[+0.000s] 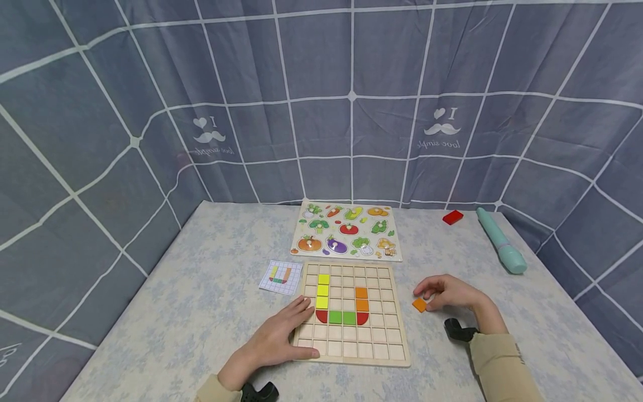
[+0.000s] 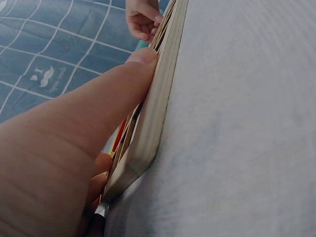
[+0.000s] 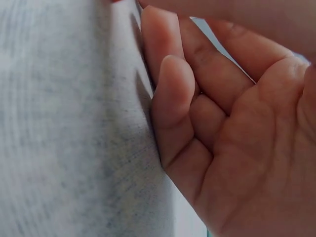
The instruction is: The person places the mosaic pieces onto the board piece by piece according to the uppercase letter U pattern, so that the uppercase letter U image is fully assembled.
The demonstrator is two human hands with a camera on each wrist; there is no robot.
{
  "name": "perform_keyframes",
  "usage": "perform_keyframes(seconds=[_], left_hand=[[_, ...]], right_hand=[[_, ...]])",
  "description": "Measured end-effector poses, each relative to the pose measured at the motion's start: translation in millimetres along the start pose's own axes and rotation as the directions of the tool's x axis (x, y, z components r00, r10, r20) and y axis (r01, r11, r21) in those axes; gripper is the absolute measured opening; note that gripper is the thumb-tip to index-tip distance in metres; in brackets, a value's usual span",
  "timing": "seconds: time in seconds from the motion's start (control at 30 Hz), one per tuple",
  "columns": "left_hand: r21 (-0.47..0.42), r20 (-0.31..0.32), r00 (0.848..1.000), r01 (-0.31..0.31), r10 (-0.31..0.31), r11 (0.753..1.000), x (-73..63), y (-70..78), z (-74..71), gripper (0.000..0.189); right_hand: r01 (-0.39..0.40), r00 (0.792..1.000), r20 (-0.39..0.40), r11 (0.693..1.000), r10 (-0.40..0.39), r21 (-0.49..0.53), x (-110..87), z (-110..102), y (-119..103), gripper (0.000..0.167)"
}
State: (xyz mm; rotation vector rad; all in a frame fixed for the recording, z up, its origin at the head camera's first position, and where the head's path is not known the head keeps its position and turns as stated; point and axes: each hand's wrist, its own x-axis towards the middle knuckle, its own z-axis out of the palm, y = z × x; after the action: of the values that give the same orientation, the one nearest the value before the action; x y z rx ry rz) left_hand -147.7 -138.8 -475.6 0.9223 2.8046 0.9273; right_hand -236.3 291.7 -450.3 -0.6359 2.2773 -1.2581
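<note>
A wooden grid board (image 1: 346, 358) bears yellow tiles (image 1: 323, 291), orange tiles (image 1: 361, 299), green tiles (image 1: 342, 317) and red rounded tiles (image 1: 362, 318) in a U shape. My left hand (image 1: 281, 334) rests at the board's lower left corner, fingers spread over its left side. Its thumb (image 2: 123, 84) lies along the front edge. Right of the board, a loose orange tile (image 1: 419, 305) is on the table. My right hand (image 1: 454, 293) is at that tile, thumb beside its edge and index finger just above, with a gap between them. In the right wrist view the other fingers (image 3: 173, 94) are bent; the tile is hidden.
A pattern card (image 1: 281, 277) with a similar U lies left of the board. Behind stands a vegetable puzzle board (image 1: 346, 229). A red piece (image 1: 452, 217) and a teal cylindrical object (image 1: 501, 240) are at the back right. A checked curtain (image 1: 321, 128) surrounds the table.
</note>
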Motion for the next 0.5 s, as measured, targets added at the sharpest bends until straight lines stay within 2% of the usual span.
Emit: perform_keyframes(seconds=[0.13,0.37,0.5], left_hand=[[0.002,-0.008,1.000,-0.007,0.007,1.000,-0.2,0.1,0.2,0.085],[0.006,-0.007,1.000,-0.009,0.009,1.000,-0.1,0.5,0.0,0.086],[0.016,-0.009,1.000,-0.022,0.022,1.000,0.2,0.5,-0.5,0.086]], right_hand=[[0.009,1.000,-0.007,1.000,-0.010,-0.012,0.5,1.3,-1.2,0.033],[-0.020,0.999,-0.039,0.999,0.018,-0.041,3.0,2.8,0.3,0.032],[-0.002,0.999,-0.044,0.999,0.000,-0.039,3.6,3.8,1.2,0.031]])
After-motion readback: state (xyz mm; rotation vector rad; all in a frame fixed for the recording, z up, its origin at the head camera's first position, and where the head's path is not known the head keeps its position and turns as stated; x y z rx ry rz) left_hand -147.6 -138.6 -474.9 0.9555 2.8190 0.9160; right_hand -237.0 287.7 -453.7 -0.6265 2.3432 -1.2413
